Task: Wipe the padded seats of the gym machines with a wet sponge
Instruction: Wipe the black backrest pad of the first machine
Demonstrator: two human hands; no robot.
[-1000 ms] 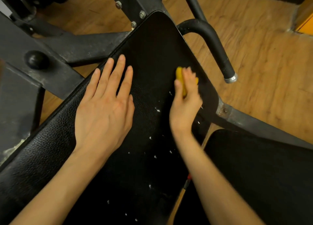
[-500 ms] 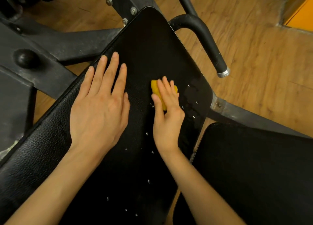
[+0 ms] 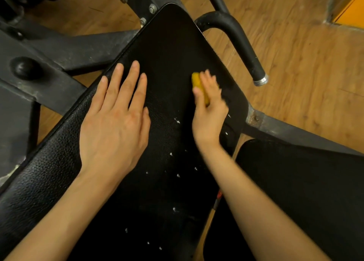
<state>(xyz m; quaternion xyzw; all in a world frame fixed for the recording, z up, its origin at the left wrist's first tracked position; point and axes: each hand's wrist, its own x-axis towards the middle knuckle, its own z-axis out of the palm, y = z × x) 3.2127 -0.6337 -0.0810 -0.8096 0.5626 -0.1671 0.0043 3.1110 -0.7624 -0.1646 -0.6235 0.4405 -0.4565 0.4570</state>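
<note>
Left hand [image 3: 114, 121] lying flat, fingers straight and spread, palm pressing on black padded seat [image 3: 169, 50]. Right hand [image 3: 208, 111] gripping yellow sponge [image 3: 199, 85], fingers curled over it, pushing it against seat's right side near black handle [image 3: 244, 46]. White flecks [image 3: 177, 121] dotting pad. No readable writing showing.

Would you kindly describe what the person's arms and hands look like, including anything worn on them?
Both forearms are bare, with no sleeves in view. The left hand and right hand wear no gloves, rings, watch or wristbands. The right hand is slightly motion-blurred.
</note>
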